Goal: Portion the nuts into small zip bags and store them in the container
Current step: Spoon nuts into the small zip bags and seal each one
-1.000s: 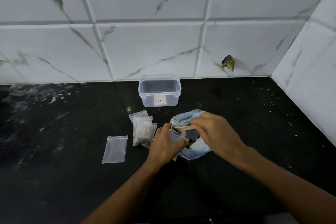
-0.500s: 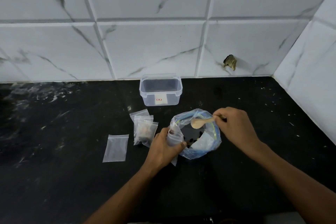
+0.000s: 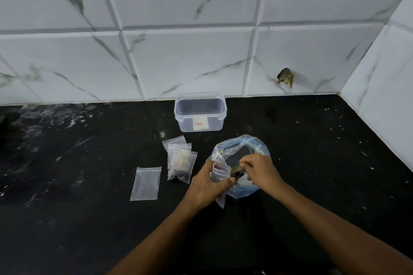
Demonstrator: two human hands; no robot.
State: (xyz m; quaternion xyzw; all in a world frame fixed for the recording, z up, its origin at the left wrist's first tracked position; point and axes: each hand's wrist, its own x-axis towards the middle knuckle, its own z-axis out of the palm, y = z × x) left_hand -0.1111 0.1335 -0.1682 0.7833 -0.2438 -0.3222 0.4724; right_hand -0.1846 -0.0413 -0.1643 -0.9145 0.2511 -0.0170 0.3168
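My left hand (image 3: 206, 185) grips a small clear zip bag (image 3: 220, 171) upright, its mouth held open. My right hand (image 3: 260, 171) pinches a small wooden spoon (image 3: 237, 173) whose bowl, with dark nuts on it, sits at the small bag's mouth. Both hands hover over a large clear bag (image 3: 242, 149) with a blue zip rim that lies open on the counter. A filled small bag (image 3: 182, 165) of nuts lies to the left on top of other small bags. An empty flat zip bag (image 3: 146, 183) lies further left. The open clear container (image 3: 200, 111) stands by the wall.
The black counter (image 3: 78, 219) is scuffed with white marks and ends at a marble-tiled wall (image 3: 190, 56) behind and a tiled side wall (image 3: 384, 96) at the right. A chipped hole (image 3: 286, 77) shows in the back tile.
My right hand drew the spoon back over the large bag, then brought it leftward, loaded, to the mouth of the small bag. My left hand kept its grip on the small bag.
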